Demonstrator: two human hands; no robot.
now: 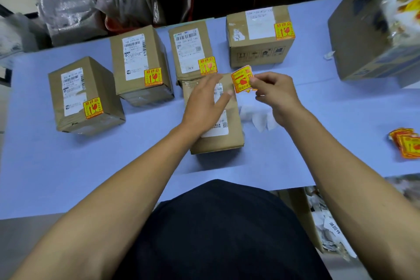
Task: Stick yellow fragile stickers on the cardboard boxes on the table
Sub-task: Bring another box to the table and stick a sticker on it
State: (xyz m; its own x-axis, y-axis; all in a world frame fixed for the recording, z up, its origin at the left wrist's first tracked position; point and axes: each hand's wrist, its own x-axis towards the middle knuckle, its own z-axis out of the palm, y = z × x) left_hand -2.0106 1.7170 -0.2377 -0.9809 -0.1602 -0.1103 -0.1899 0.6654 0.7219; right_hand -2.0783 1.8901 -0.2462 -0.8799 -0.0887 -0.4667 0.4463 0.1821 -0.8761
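The table [295, 143] carries six boxes; a big carton [363, 36] at far right holds what looks like crinkly packaging, contents unclear. Four closed cardboard boxes in the back row already wear a yellow fragile sticker: far left box [84, 95], second box [141, 63], third box [193, 50], fourth box [259, 36]. All are taped shut, so nothing inside shows. The front box [216, 116] sits nearest the person, just before the third box, white shipping label up, no sticker yet: this one appears to be the step in hand. The left hand [204, 100] lies flat on its top, fingers straight, pressing it steady. The right hand [275, 95] pinches a yellow fragile sticker [242, 78] by its right edge, held in the air just above the box's far right corner, not touching. Next move likely: lower the sticker onto bare cardboard clear of the label, then smooth it down. White backing scraps [256, 118] lie just right of the front box; spare stickers [406, 143] are piled at the table's right edge.
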